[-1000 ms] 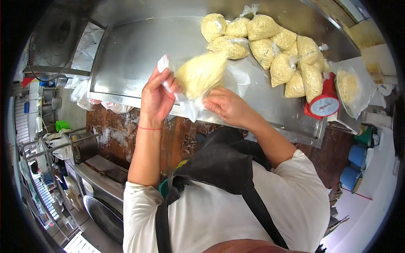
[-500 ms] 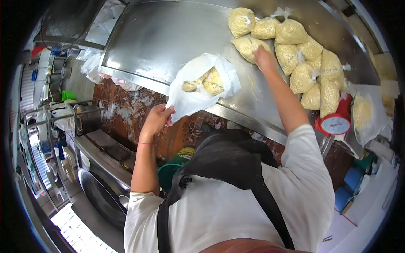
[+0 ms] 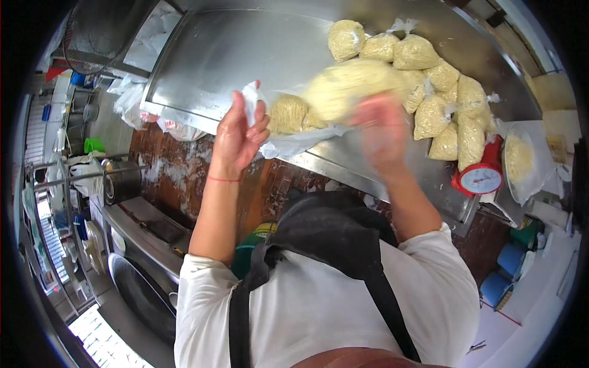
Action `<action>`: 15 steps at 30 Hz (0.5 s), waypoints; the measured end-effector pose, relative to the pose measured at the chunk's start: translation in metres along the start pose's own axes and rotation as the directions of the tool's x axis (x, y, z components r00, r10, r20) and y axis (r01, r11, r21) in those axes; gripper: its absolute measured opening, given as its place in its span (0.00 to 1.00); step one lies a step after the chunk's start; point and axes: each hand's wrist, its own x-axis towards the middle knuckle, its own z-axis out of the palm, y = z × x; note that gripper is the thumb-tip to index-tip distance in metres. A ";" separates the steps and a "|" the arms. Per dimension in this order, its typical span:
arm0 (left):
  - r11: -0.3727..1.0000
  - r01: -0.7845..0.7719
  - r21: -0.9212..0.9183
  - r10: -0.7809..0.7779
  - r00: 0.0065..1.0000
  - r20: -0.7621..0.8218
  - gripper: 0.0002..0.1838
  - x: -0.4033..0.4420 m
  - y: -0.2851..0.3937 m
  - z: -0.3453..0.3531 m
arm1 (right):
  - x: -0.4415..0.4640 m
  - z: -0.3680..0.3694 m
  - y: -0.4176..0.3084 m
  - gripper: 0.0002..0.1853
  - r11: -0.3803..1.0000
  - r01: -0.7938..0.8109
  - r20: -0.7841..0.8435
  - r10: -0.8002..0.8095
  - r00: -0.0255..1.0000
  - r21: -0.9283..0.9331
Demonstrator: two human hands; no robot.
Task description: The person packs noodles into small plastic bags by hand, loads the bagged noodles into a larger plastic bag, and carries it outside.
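Note:
My left hand (image 3: pixel 240 133) is closed on the edge of a white plastic carrier bag (image 3: pixel 294 145), with a flap of it rising between thumb and fingers. Inside the carrier bag's mouth sit clear bags of yellow noodles (image 3: pixel 287 115). Another noodle bag (image 3: pixel 353 86), smeared by motion, is in the air above the table, just right of the carrier bag. At its lower right edge is my right hand (image 3: pixel 381 126), also blurred; it appears to grip that bag, though its fingers are not sharp.
Several tied bags of noodles (image 3: pixel 432 116) are piled on the right of the steel table (image 3: pixel 245 49). A red dial scale (image 3: pixel 480 178) stands by the table's right end, beside a bowl of noodles (image 3: pixel 520 161). A wok (image 3: pixel 141 294) lies at the lower left.
My right hand has lifted a noodle bag off the table and brought it left toward the carrier bag. My left hand has risen slightly, and the carrier bag's opening has shifted.

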 end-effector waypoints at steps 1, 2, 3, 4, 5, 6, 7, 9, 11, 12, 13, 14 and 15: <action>1.000 -0.028 0.013 0.028 1.000 0.003 0.33 -0.001 0.005 0.002 | 0.001 0.011 -0.002 0.07 0.993 0.053 0.235 -0.027 0.972 -0.104; 0.998 -0.055 0.018 0.055 0.998 0.005 0.34 -0.002 0.012 0.001 | 0.007 0.020 -0.009 0.06 0.986 0.011 0.480 0.071 0.875 -0.166; 0.997 -0.065 0.034 0.065 0.998 0.002 0.35 -0.004 0.017 -0.001 | 0.014 0.025 -0.002 0.08 0.967 0.162 0.591 -0.016 0.807 -0.195; 0.996 -0.075 0.048 0.075 0.997 -0.003 0.35 -0.007 0.021 -0.003 | 0.021 0.024 0.009 0.10 0.961 0.141 0.494 -0.005 0.869 -0.239; 0.995 -0.071 0.073 0.074 0.997 -0.033 0.35 -0.011 0.022 -0.004 | 0.030 0.021 0.023 0.11 0.953 0.115 0.392 0.004 0.920 -0.279; 0.993 -0.069 0.097 0.075 0.995 -0.064 0.35 -0.015 0.020 -0.007 | 0.042 0.016 0.044 0.13 0.945 0.087 0.288 0.008 0.957 -0.315; 0.991 -0.063 0.119 0.075 0.992 -0.098 0.35 -0.019 0.017 -0.011 | 0.060 0.006 0.079 0.18 0.906 -0.013 0.170 0.094 0.981 -0.423; 0.993 -0.033 0.117 0.053 0.985 -0.166 0.34 -0.026 0.008 -0.024 | 0.104 -0.015 0.168 0.27 0.690 -0.135 -0.017 0.175 0.984 -0.711; 0.993 -0.042 0.106 0.064 0.976 -0.206 0.31 -0.030 -0.004 -0.037 | 0.149 -0.027 0.243 0.37 0.429 -0.220 -0.110 0.266 0.958 -0.876; 0.993 -0.042 0.109 0.066 0.972 -0.227 0.31 -0.032 -0.009 -0.040 | 0.166 -0.028 0.273 0.42 0.367 -0.283 -0.140 0.370 0.918 -0.886; 0.993 -0.042 0.113 0.069 0.966 -0.249 0.31 -0.033 -0.013 -0.042 | 0.176 -0.027 0.299 0.43 0.335 -0.287 -0.142 0.396 0.907 -0.897; 0.992 -0.038 0.119 0.070 0.959 -0.276 0.31 -0.034 -0.016 -0.045 | 0.181 -0.022 0.322 0.44 0.304 -0.291 -0.144 0.424 0.894 -0.907; 0.991 -0.013 0.134 0.050 0.960 -0.274 0.34 -0.037 -0.017 -0.052 | 0.179 -0.016 0.340 0.45 0.272 -0.294 -0.146 0.455 0.878 -0.916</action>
